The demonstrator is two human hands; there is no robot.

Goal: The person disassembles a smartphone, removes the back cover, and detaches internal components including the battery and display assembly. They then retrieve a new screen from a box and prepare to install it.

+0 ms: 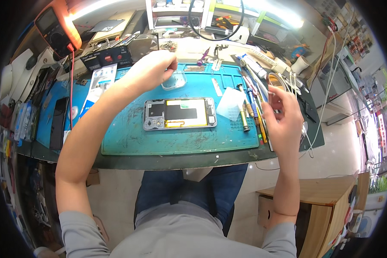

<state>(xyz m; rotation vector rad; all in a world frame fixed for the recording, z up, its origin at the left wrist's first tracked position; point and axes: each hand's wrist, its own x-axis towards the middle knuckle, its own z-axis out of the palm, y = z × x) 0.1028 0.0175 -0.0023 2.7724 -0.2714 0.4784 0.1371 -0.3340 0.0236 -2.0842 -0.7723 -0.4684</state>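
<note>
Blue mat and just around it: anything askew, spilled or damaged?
Mostly wear: the blue mat has dark scuffs near its front edge. A tiny white scrap lies loose on the dark table in front of it. The phone lies opened, insides showing. No spill visible.

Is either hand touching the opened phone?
No, the left hand is at the clear tray beyond the phone, and the right hand is off to its right, near the tools.
</note>
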